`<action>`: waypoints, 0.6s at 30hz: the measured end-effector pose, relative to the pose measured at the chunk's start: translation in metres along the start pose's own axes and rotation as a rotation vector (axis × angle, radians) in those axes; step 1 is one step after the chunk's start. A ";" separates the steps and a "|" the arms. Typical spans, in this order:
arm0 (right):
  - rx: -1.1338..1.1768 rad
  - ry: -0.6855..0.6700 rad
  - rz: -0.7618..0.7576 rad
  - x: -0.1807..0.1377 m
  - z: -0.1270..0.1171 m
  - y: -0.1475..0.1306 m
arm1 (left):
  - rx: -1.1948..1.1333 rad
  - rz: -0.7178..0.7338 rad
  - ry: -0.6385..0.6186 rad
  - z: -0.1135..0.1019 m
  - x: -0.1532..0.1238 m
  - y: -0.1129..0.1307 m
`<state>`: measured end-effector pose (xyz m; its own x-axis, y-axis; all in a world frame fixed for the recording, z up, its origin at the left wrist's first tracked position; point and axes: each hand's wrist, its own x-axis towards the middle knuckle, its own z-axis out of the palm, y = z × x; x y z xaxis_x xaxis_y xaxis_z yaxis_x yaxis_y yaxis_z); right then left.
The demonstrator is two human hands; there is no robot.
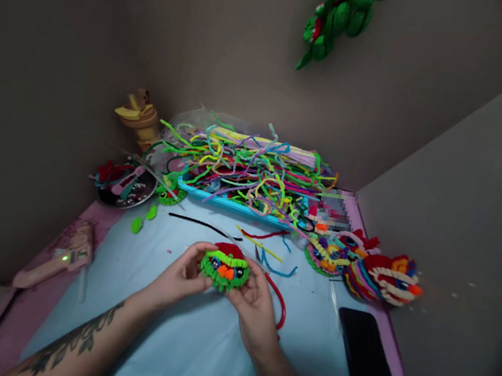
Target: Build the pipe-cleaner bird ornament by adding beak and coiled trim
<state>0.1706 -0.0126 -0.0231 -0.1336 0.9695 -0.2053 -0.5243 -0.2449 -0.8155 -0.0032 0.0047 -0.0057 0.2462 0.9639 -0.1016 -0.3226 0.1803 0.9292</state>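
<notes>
Between my two hands is a small green bird figure [224, 269] made of pipe cleaners, with a red top, dark eyes and an orange beak facing me. My left hand [189, 271] pinches its left edge. On the opposite edge the fingers of my right hand [255, 291] are closed round it. Both hands are above the light blue cloth [164, 338]. Close by lie a red pipe cleaner [280, 304], partly behind my right hand, a blue one [280, 272] and a black one [199, 223].
A blue tray [234, 205] heaped with pipe cleaners stands at the back. Colourful finished birds [383, 278] sit at right, above a black phone [370, 370]. A pink glue gun [61, 258] with a lit green light lies left, below a round metal dish [137, 197].
</notes>
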 end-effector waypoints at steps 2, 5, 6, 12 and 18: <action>-0.034 -0.053 0.034 0.000 0.000 -0.001 | 0.113 -0.060 -0.122 -0.011 0.000 0.013; -0.146 -0.110 0.092 0.000 -0.005 0.001 | 0.350 -0.147 -0.212 -0.031 -0.005 0.035; -0.200 -0.110 0.077 0.000 -0.008 0.002 | 0.453 -0.139 -0.198 -0.036 -0.006 0.040; -0.668 -0.116 -0.097 -0.004 -0.013 0.001 | 0.837 -0.054 -0.039 -0.055 -0.009 0.040; -0.819 -0.082 -0.251 -0.001 -0.014 -0.001 | 0.919 0.120 -0.097 -0.049 -0.010 0.029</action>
<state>0.1830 -0.0134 -0.0299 -0.1720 0.9840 0.0474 0.2212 0.0854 -0.9715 -0.0600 0.0099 0.0047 0.3470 0.9378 0.0053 0.4892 -0.1858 0.8521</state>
